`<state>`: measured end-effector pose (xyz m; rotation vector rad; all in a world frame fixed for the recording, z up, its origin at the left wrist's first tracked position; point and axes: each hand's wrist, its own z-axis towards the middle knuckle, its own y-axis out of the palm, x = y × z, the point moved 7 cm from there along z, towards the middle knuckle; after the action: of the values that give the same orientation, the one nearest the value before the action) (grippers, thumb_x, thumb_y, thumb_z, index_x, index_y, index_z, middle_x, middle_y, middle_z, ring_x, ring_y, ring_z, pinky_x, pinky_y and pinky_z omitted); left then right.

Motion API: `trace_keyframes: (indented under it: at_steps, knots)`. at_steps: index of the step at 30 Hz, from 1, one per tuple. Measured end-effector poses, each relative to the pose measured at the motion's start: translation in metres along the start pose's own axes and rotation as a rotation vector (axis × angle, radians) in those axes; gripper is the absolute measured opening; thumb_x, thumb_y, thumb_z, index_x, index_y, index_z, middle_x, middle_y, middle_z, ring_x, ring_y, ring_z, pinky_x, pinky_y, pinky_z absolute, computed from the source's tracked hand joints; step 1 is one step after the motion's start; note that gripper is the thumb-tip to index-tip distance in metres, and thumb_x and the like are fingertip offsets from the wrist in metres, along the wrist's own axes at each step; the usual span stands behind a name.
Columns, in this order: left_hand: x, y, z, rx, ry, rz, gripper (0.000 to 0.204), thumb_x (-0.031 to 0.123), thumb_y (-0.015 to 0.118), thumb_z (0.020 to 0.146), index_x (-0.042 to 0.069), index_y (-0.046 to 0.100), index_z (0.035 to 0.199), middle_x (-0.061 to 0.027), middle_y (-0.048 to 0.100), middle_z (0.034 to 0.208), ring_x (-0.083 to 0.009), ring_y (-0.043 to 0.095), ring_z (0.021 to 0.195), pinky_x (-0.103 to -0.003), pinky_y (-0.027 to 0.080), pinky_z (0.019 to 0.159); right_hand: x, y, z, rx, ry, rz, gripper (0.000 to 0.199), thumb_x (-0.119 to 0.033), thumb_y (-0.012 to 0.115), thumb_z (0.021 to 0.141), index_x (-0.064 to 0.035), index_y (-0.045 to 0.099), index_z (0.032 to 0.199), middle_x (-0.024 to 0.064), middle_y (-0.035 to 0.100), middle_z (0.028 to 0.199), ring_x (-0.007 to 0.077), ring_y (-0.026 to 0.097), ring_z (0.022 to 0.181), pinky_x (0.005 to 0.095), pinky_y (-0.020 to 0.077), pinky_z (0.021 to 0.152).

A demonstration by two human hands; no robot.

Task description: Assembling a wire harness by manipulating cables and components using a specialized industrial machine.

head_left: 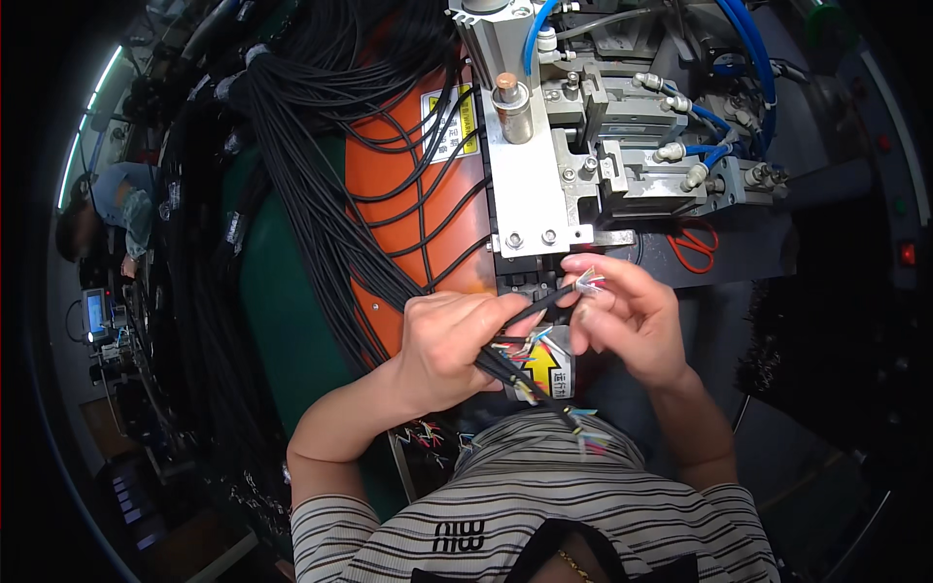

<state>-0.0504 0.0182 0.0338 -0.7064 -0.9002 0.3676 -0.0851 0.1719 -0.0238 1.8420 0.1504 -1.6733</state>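
While left hand (445,340) clasps several slim black-sheathed cables (499,363), right hand (643,325), half-curled and gapped, sits around one cable's fanned multicoloured wire ends (589,283); contact unclear.

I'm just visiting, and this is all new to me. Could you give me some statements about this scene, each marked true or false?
1. The left hand grips several black cables. True.
2. The right hand is at the splayed, coloured wire ends of one cable. True.
3. The person works in thick gloves. False: both hands are bare.
4. Red-handled scissors lie near the metal machine. True.
5. No cables lie to the left of the machine. False: a long black bundle runs there.
6. The person's top is plain green. False: the shirt is striped.
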Motion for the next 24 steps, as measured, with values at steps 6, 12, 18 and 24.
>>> trace_keyframes:
  at_steps: [6, 12, 18, 24]
  knots:
    - [-0.009, 0.001, -0.002, -0.042, -0.074, -0.094, 0.035, 0.012, 0.08, 0.075, 0.001, 0.065, 0.104, -0.0113, 0.066, 0.075, -0.0214, 0.064, 0.058, -0.031, 0.048, 0.051, 0.018, -0.005, 0.005, -0.002, 0.168, 0.255, 0.024, -0.004, 0.047, 0.1, 0.0076, 0.061, 0.116, 0.0155, 0.067, 0.097, 0.0135, 0.062, 0.06, 0.0205, 0.0444, 0.05]
    - [-0.019, 0.004, -0.003, -0.219, -0.184, -0.278, 0.043, 0.006, 0.078, 0.068, -0.001, 0.064, 0.108, -0.0147, 0.069, 0.083, -0.0301, 0.07, 0.07, -0.035, 0.053, 0.062, 0.013, 0.002, 0.009, -0.071, 0.149, 0.164, 0.02, -0.001, 0.05, 0.099, 0.008, 0.064, 0.111, 0.0138, 0.065, 0.095, 0.0137, 0.064, 0.06, 0.0193, 0.0457, 0.049]
    - [-0.032, 0.019, -0.005, -0.515, -0.436, -0.709, 0.027, 0.012, 0.072, 0.082, -0.002, 0.065, 0.104, -0.0137, 0.07, 0.081, -0.0274, 0.07, 0.07, -0.032, 0.053, 0.063, 0.001, 0.001, 0.011, -0.241, -0.002, 0.193, 0.017, 0.003, 0.066, 0.089, 0.0026, 0.066, 0.107, 0.0067, 0.064, 0.1, 0.0073, 0.064, 0.07, 0.0169, 0.0477, 0.057]
    - [-0.002, 0.0, 0.01, -0.152, 0.038, 0.006, 0.024, 0.006, 0.07, 0.081, -0.001, 0.067, 0.103, -0.0123, 0.065, 0.072, -0.0282, 0.063, 0.057, -0.034, 0.048, 0.053, -0.043, -0.019, 0.0, -0.065, -0.117, -0.402, 0.019, 0.001, 0.072, 0.083, 0.0011, 0.065, 0.101, 0.0075, 0.064, 0.102, 0.0086, 0.064, 0.082, 0.0213, 0.0493, 0.065]
